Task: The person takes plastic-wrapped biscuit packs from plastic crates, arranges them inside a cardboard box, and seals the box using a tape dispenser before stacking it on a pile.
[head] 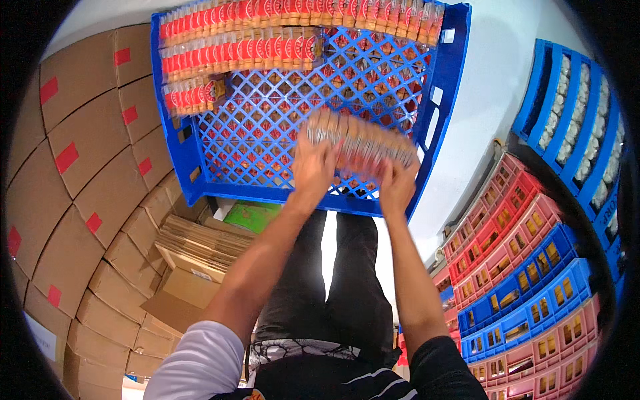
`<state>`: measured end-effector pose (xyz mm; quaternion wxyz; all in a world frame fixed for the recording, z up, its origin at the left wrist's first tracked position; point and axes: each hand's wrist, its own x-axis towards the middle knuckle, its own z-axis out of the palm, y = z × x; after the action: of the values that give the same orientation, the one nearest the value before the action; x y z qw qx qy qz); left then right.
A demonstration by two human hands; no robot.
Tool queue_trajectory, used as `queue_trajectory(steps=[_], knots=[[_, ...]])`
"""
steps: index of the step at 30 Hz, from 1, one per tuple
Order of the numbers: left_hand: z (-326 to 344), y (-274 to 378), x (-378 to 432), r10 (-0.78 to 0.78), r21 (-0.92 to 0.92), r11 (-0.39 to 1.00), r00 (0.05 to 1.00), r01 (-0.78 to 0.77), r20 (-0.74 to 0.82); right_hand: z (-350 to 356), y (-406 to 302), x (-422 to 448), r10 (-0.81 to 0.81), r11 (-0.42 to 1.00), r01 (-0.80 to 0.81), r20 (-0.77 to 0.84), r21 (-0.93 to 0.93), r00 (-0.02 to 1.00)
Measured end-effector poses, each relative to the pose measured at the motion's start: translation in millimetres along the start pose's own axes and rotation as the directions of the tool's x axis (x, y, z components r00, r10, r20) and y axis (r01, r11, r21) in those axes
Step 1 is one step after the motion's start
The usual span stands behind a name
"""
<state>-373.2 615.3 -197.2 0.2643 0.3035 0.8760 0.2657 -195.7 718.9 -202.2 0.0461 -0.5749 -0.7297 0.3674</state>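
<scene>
Between my left hand (314,162) and my right hand (399,185) is a row of clear-wrapped packets (362,142) with tan contents and red labels, blurred by motion. My hands grip its two ends, over the lower right part of a blue plastic crate (305,200) with a lattice floor. Inside the crate, similar packets stand in a full row (300,14) along the far side, a shorter row (240,52) below it, and a small group (192,95) at the left. More red-labelled packets show through the lattice from beneath.
Cardboard boxes (82,122) with red tape are stacked at the left, beside flattened cartons (200,242). A green object (252,215) lies below the crate. Stacked red, pink and blue crates (525,295) stand at the right, near a blue slatted crate (542,107) and a white wall (492,75).
</scene>
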Motion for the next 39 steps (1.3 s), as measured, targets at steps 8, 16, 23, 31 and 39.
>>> queue_trajectory(steps=[8,16,23,31,39], knots=[[25,-70,-133,-0.148,0.077,0.988,0.957,0.133,0.25,15,56,-119,0.051,0.998,-0.044,0.159,-0.046,0.986],[26,-69,-143,-0.209,-0.08,0.969,0.945,0.235,0.252,22,68,-123,0.141,0.99,-0.141,0.2,-0.018,0.97],[28,-68,-141,-0.192,-0.013,0.981,0.973,0.195,0.127,14,64,-110,0.229,0.973,-0.205,0.301,-0.11,0.926],[-99,19,-185,-0.305,-0.064,0.951,0.95,0.301,-0.065,-80,-36,-141,-0.017,0.999,0.024,0.242,-0.022,0.97],[-279,111,-243,-0.107,-0.088,0.993,0.901,0.077,-0.421,-172,-156,-150,-0.349,0.928,0.266,0.362,0.26,0.864]])
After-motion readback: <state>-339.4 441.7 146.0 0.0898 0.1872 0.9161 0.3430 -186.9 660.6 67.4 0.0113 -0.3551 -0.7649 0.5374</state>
